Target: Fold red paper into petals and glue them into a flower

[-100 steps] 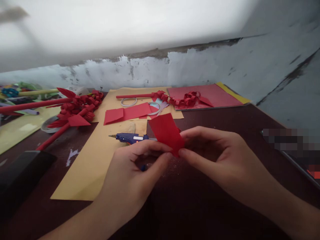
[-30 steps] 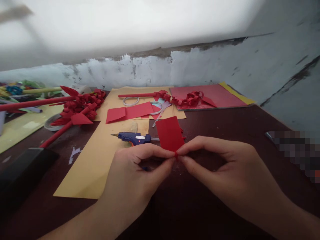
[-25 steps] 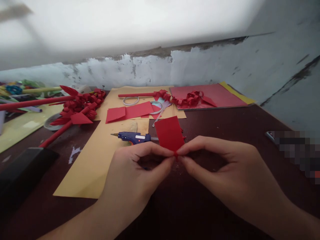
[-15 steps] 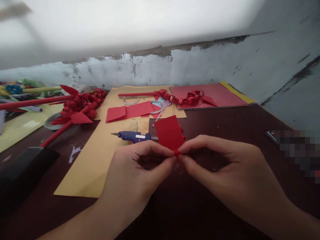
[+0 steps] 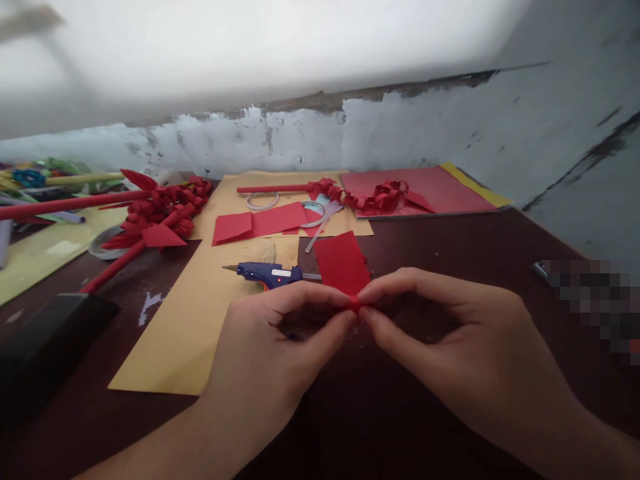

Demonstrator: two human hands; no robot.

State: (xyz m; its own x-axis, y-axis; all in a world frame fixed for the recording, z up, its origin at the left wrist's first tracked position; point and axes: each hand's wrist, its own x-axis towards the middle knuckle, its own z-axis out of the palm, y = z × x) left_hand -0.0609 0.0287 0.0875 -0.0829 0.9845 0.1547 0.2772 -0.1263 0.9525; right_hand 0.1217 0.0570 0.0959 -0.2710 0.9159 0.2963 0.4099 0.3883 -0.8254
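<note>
My left hand [image 5: 285,340] and my right hand [image 5: 445,327] meet tip to tip, each with thumb and forefinger pinched on the near end of a piece of red paper [image 5: 342,262]. Its flat part slants up and away from my fingers, while the pinched end looks bunched or rolled; my fingertips hide most of it. Just past my left hand lies a blue glue gun [image 5: 267,272] with a small red light, its nozzle toward the left.
Yellow-brown paper [image 5: 175,333] covers part of the dark table. Behind are folded red paper [image 5: 260,223], tape rolls [image 5: 262,200] and a red paper flower stem [image 5: 275,189]. Red paper flowers [image 5: 160,213] lie left, near a black object [image 5: 55,347]. A peeling wall [image 5: 300,143] bounds the back.
The red paper has shifted slightly right, and its flat part leans lower and looks shorter. Both hands keep their pinch in nearly the same place.
</note>
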